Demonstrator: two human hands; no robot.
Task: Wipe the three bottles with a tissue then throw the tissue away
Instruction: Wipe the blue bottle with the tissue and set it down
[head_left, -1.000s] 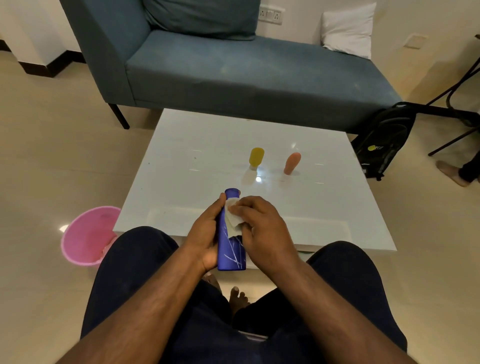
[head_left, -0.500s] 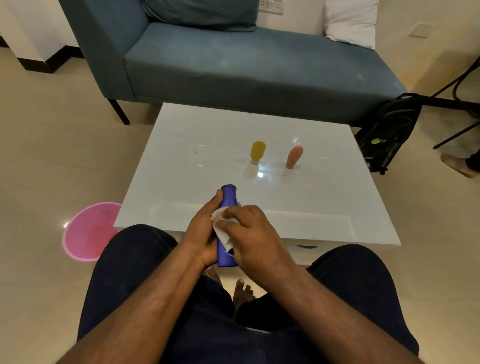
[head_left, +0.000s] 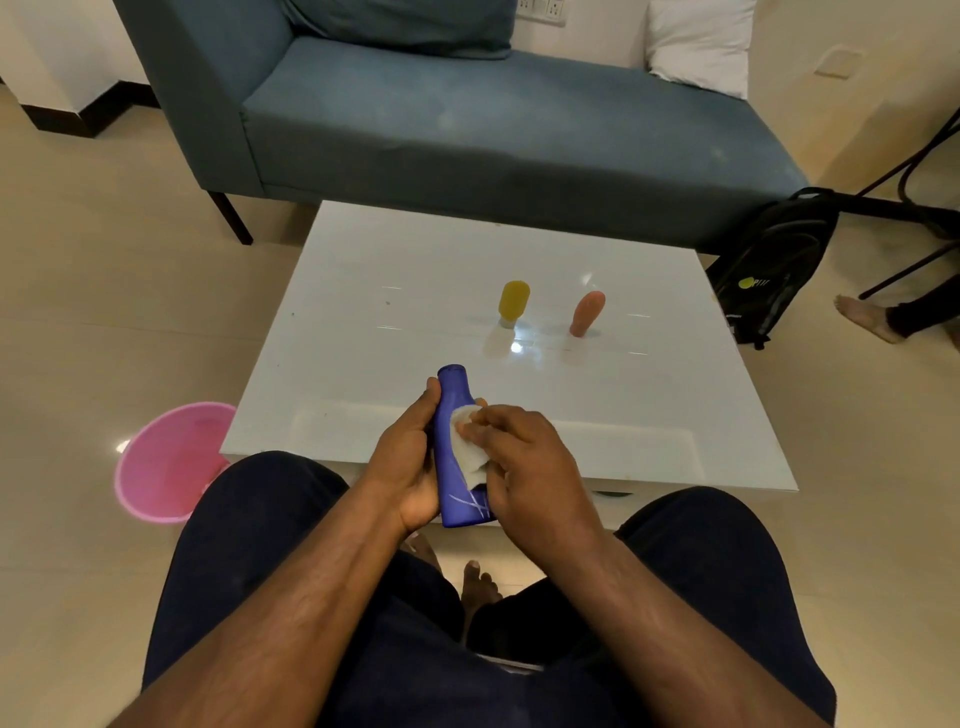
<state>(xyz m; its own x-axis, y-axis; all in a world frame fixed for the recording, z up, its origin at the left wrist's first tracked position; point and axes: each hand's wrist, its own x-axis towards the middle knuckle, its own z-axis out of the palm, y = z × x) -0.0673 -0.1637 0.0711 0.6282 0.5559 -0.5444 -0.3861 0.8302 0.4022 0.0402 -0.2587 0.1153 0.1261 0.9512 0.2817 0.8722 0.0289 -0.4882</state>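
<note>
Head view is showing you sitting before the white coffee table (head_left: 395, 291), where the yellow bottle (head_left: 514, 300) and peach bottle (head_left: 587, 313) are standing apart. Your left hand (head_left: 408, 462) is gripping the blue bottle (head_left: 457, 447) above the near edge; your right hand (head_left: 519, 457) is pinching the white tissue (head_left: 466, 447) against it.

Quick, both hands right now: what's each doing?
Left hand: grips the blue bottle.
Right hand: presses the tissue against that bottle.
</note>
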